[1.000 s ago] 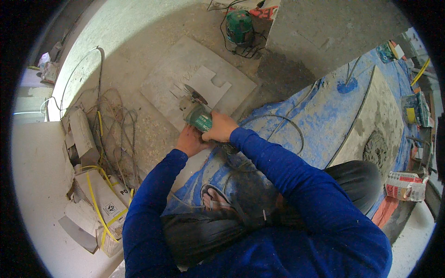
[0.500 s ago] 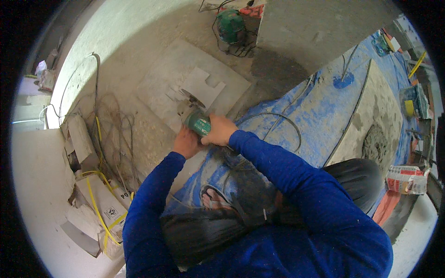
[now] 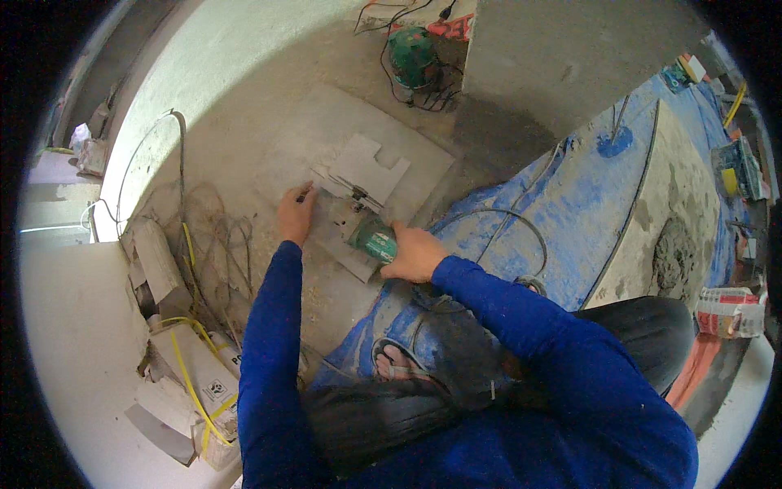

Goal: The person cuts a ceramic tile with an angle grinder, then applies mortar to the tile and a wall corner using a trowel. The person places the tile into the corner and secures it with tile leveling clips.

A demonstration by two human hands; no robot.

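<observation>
My right hand [image 3: 415, 254] is wrapped round the green body of an angle grinder [image 3: 376, 241]. Its thin disc [image 3: 355, 191] appears almost edge-on, beside a light grey tile piece [image 3: 383, 181] with a square notch in its far edge. That piece lies on a larger grey slab [image 3: 430, 155] on the floor. To the left of the grinder's head, my left hand [image 3: 295, 217] is off the tool, its fingers closed at the slab's left side. Something small and dark shows at those fingertips, too small to name.
Loose cables [image 3: 216, 236] and a torn tile carton [image 3: 204, 371] with yellow straps lie at left. A green power-tool-like machine [image 3: 412, 59] stands at the far side by a grey block [image 3: 570, 65]. Dusty blue sheeting [image 3: 497, 236] and a mortar-smeared board [image 3: 652, 212] are at right.
My left hand has let go of the grinder and moved left and away from me. The grinder, in my right hand, has turned so its disc looks thinner. The whole view has shifted slightly.
</observation>
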